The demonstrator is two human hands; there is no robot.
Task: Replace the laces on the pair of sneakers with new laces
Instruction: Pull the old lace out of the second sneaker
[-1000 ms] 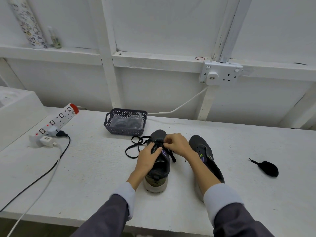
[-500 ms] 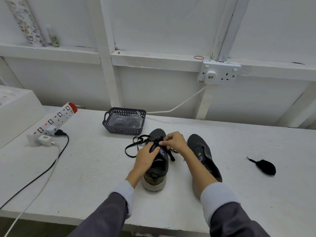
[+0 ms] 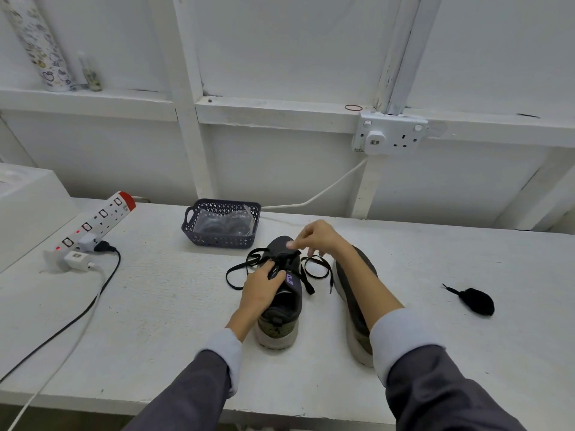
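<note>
On the table, the sneaker lies heel near the person, toe pointing away at the basket. The left hand grips its top. Black lace loops out both sides. The right hand hovers above the toe, blurry; I cannot tell its hold.

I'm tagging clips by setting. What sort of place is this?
Probably a workshop or utility room, not a living space: a rough white-painted worktop, bare white framed wall panels with a surface-mounted double socket, and a power strip lying on the worktop.
</note>
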